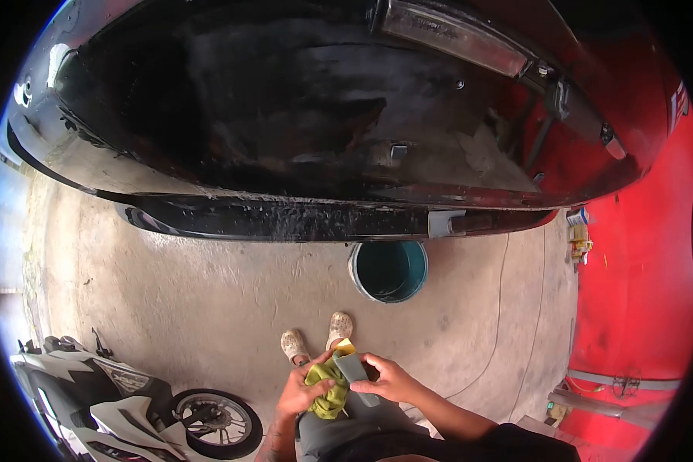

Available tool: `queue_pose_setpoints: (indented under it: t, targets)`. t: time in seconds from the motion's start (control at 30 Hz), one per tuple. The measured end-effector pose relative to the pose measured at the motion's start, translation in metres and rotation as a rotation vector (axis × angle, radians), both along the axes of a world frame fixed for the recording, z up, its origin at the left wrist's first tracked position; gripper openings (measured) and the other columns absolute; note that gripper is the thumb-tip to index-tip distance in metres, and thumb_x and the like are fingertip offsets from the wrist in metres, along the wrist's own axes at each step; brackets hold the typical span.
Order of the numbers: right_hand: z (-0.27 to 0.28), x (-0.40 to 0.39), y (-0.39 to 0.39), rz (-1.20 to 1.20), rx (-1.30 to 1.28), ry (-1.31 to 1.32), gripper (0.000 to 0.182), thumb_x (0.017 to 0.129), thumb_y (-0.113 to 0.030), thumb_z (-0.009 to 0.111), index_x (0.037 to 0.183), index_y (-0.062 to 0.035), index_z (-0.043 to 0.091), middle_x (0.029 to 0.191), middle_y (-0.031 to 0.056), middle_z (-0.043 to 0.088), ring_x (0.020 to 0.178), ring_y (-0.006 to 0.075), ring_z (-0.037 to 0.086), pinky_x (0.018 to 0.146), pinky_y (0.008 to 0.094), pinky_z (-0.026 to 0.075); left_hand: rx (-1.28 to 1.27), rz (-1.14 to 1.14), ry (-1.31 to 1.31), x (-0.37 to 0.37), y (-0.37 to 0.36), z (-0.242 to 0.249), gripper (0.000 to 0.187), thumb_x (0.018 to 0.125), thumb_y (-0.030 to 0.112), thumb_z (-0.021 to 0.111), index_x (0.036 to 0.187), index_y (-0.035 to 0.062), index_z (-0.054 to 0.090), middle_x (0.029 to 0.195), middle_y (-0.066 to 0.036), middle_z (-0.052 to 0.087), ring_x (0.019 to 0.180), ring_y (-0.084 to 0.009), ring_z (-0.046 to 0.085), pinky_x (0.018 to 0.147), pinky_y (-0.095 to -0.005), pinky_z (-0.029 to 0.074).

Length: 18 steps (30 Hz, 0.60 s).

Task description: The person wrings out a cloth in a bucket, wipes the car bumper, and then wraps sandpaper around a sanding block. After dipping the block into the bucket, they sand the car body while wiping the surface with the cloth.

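My left hand (296, 391) is closed around a crumpled yellow-green cloth (325, 394), low in front of my lap. Between the thumb and fingers of my right hand (390, 377) is a folded grey sheet that looks like sandpaper (349, 368), held right beside the cloth. A small yellow piece (346, 346) sticks out at the sheet's upper end, close to my left fingertips. Ahead of me, the glossy black rear panel of a car (285, 100) is wet, with water drops along its bumper (300, 219).
Below the bumper a teal bucket (352, 271) stands on the concrete floor (208, 292). Another grey piece (441, 223) lies on the bumper's edge. A white and black motorcycle (123, 400) is at the lower left. Cables (503, 285) cross the floor near a red wall (631, 285).
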State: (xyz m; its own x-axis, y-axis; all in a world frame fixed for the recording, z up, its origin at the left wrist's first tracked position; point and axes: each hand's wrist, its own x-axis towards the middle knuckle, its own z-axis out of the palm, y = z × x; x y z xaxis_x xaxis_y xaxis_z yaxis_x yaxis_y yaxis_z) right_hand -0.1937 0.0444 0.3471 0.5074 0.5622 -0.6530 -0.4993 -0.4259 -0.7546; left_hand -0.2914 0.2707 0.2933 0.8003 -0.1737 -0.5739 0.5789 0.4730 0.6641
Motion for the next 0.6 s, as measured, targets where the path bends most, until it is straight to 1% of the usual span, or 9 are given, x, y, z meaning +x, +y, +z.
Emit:
queue_pose_setpoints:
  t: [0.03,0.17,0.27,0.37,0.4,0.47,0.57,0.6]
  targets:
    - [0.001,-0.001,0.002,0.011,-0.001,-0.025,0.067,0.091,-0.033,0.084,0.14,0.0018,0.055,0.124,0.0146,0.07,0.117,0.0191,0.066,0.102,0.0343,0.05,-0.032,0.02,0.024,0.002,0.0,0.004,0.066,0.092,0.008,0.078,0.151,-0.0028,0.05,0.141,-0.013,0.062,0.123,-0.018,0.06,0.105,-0.0345,0.049]
    - [-0.004,-0.007,0.006,0.052,-0.022,-0.086,0.07,0.089,-0.035,0.085,0.14,0.0013,0.054,0.127,0.0161,0.067,0.119,0.0207,0.064,0.103,0.0351,0.049,0.028,0.073,-0.01,0.004,-0.003,0.013,0.068,0.091,0.007,0.076,0.152,-0.0052,0.048,0.135,-0.01,0.065,0.119,-0.0162,0.061,0.106,-0.0333,0.048]
    - [-0.003,-0.013,0.012,0.07,-0.017,-0.108,0.059,0.096,-0.029,0.079,0.141,0.0001,0.053,0.133,0.0112,0.063,0.123,0.0165,0.058,0.104,0.0335,0.048,0.031,0.072,-0.015,0.001,-0.003,0.014,0.065,0.092,0.007,0.075,0.15,-0.005,0.05,0.132,-0.01,0.066,0.117,-0.0161,0.062,0.106,-0.0332,0.048]
    - [-0.003,-0.013,0.01,-0.049,0.096,0.233,0.05,0.103,-0.027,0.069,0.143,-0.002,0.052,0.136,0.0101,0.062,0.123,0.0163,0.057,0.104,0.0339,0.048,-0.013,0.099,0.007,-0.007,-0.001,0.006,0.061,0.091,0.007,0.076,0.148,-0.0032,0.055,0.128,-0.009,0.068,0.114,-0.0155,0.063,0.103,-0.0325,0.05]
    - [0.001,-0.007,0.01,-0.033,0.037,0.25,0.041,0.107,-0.023,0.061,0.143,-0.0051,0.055,0.134,0.0073,0.061,0.123,0.0154,0.056,0.105,0.0337,0.046,-0.033,0.116,0.016,-0.009,0.001,0.004,0.06,0.091,0.007,0.077,0.146,-0.002,0.057,0.126,-0.008,0.07,0.112,-0.0148,0.064,0.101,-0.0318,0.05]
    - [-0.008,-0.011,0.008,-0.111,0.134,0.255,0.039,0.107,-0.025,0.062,0.142,-0.0067,0.059,0.131,0.0044,0.062,0.123,0.0146,0.055,0.107,0.0339,0.044,-0.068,0.148,0.038,-0.013,0.002,0.002,0.058,0.091,0.008,0.079,0.144,-0.0007,0.06,0.121,-0.008,0.071,0.108,-0.0138,0.065,0.099,-0.0309,0.052]
    - [-0.006,-0.013,0.015,0.006,0.013,0.181,0.038,0.105,-0.024,0.065,0.14,-0.0082,0.062,0.132,0.0081,0.062,0.125,0.0189,0.056,0.108,0.0353,0.043,-0.084,0.166,0.066,-0.016,0.003,-0.001,0.057,0.09,0.009,0.081,0.143,-0.0009,0.062,0.115,-0.007,0.073,0.102,-0.0131,0.066,0.094,-0.0298,0.053]
    - [-0.007,-0.014,0.016,0.083,-0.026,0.03,0.039,0.104,-0.023,0.067,0.14,-0.0088,0.062,0.133,0.0092,0.062,0.125,0.0212,0.056,0.108,0.036,0.044,-0.069,0.158,0.07,-0.017,0.004,-0.001,0.057,0.089,0.009,0.081,0.142,-0.0011,0.062,0.113,-0.007,0.073,0.1,-0.0129,0.066,0.093,-0.0294,0.054]
